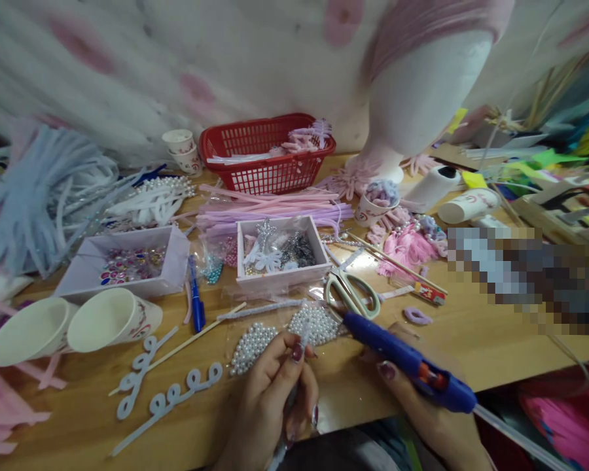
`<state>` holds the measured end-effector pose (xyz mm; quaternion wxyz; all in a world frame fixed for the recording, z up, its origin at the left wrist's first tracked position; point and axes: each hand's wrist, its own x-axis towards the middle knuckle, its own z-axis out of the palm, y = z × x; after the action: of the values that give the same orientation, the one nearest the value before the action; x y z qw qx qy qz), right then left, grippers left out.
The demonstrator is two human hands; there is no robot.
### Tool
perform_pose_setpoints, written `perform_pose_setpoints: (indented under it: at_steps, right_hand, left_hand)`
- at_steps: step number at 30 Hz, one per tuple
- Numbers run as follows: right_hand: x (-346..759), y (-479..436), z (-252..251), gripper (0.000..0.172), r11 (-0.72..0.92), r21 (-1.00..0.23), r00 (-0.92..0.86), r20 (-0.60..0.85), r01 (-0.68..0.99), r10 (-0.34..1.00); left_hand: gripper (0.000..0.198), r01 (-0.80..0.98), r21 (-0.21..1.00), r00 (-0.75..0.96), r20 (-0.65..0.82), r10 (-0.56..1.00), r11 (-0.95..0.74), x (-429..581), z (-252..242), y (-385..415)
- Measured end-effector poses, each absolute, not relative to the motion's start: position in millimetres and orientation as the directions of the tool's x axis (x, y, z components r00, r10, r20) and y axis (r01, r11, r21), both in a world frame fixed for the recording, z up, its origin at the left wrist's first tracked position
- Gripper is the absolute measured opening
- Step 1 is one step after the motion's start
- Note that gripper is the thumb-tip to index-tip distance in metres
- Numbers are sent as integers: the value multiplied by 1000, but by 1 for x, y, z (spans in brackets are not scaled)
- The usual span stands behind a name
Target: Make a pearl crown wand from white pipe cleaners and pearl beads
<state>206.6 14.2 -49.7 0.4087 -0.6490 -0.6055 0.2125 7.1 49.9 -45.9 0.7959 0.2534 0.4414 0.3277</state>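
Note:
My left hand (279,389) pinches a pale grey-blue pipe cleaner (304,332), whose tip sticks up past the thumb and whose other end hangs below the palm. In my right hand (417,399) is a blue hot glue gun (402,356), its nozzle pointing up and left, with a clear glue stick (515,435) coming out of its back. White pearl beads (311,324) lie in a clear bag just beyond my left hand. Two looped pipe cleaners (184,390) rest on the table to the left. Scissors (352,292) lie beyond the nozzle.
A red basket (269,173) stands at the back beside a white mannequin head (422,85). Two open boxes, a white box (282,278) and a lilac box (177,258), hold ornaments. Paper cups (112,320) lie at left, near a blue pen (195,297). A purple ring (417,316) lies at right.

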Motion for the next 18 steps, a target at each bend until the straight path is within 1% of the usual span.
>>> perform_pose_setpoints:
  at_steps: [2,4,6,7,8,10,14,18]
  right_hand:
    - [226,9,-50,29,-102,-761,404,222,641,887]
    - [250,5,-48,40,-338,-723,630,170,602,758]
    - [273,4,-46,52,-534,-642,757,113,550,644]
    - [283,5,-45,56,-584,-600,780,109,546,616]
    - [292,7,-44,59,-605,-566,782,118,559,612]
    - [303,13,-45,60,-595,-527,757,152,606,636]
    - [307,25,-48,56,-573,-520,741,197,634,642]
    - [308,12,-46,51,-557,-451,692,223,698,686]
  left_hand:
    - [45,-300,685,390,-547,740,664,7,-47,50]
    - [45,-294,685,382,-555,739,666,7,-49,49]
    - [45,-285,693,376,-555,742,663,6,-52,48]
    - [44,-280,698,372,-555,744,660,5,-54,48]
    - [45,-273,700,372,-556,743,660,5,-56,48]
    - [46,-262,700,369,-563,739,664,4,-58,48]
    - [45,-269,688,348,-583,734,674,5,-60,47]
    - [45,-282,687,376,-563,736,669,8,-58,46]
